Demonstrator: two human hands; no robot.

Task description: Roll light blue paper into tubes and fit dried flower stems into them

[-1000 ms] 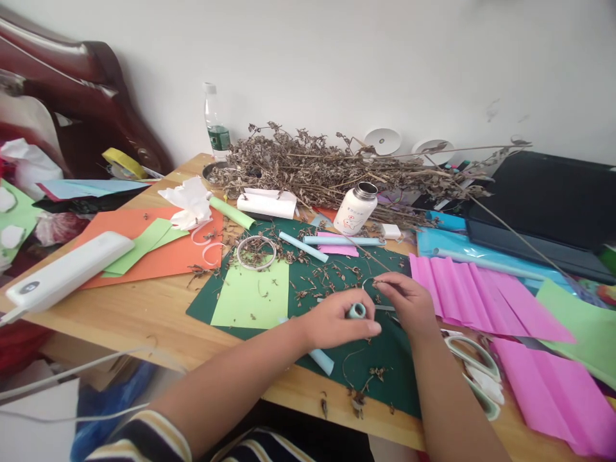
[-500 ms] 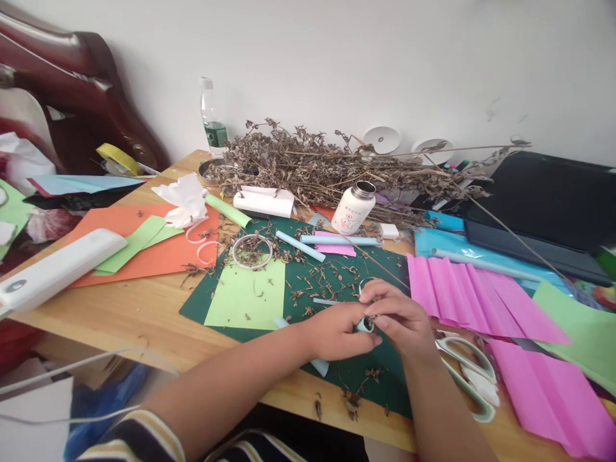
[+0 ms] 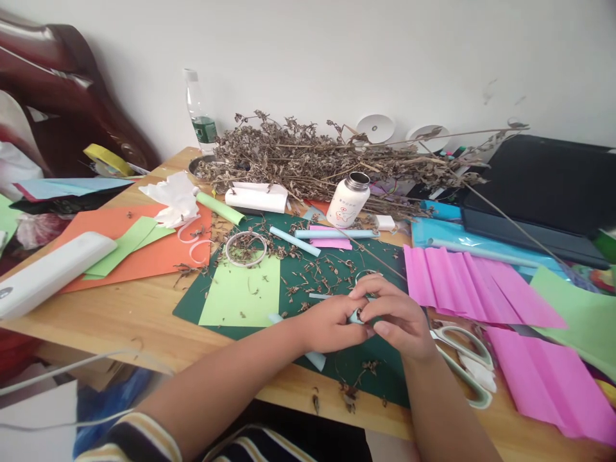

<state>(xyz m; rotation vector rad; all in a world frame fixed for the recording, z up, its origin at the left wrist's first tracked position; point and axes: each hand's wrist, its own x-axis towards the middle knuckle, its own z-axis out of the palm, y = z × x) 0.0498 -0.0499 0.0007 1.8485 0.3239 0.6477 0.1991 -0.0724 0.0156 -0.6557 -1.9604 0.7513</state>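
Observation:
My left hand [image 3: 332, 323] is closed round a light blue paper tube [image 3: 355, 316], whose end shows between thumb and forefinger. Dark dried bits show at that end. My right hand [image 3: 397, 316] bends over it, fingertips at the opening; whatever they pinch is too small to make out. Beneath my left forearm lies another light blue tube [image 3: 316, 360], partly hidden. Crumbled dried leaves [image 3: 332, 273] are scattered over the green cutting mat [image 3: 385, 378]. A light green paper sheet [image 3: 226, 301] and a ring-shaped band [image 3: 246, 249] with leaf bits inside lie to the left.
A heap of dried plant stems [image 3: 289, 154] spans the back, behind an uncapped white bottle [image 3: 347, 202]. Pink crepe paper [image 3: 471, 282] and scissors [image 3: 466, 346] lie to the right. Orange paper [image 3: 144, 256] and a long white device [image 3: 58, 273] occupy the left.
My right fingers have shifted onto the tube's opening, covering more of it. Both hands and the tube sit slightly further left and higher in view; the whole view has shifted a little too.

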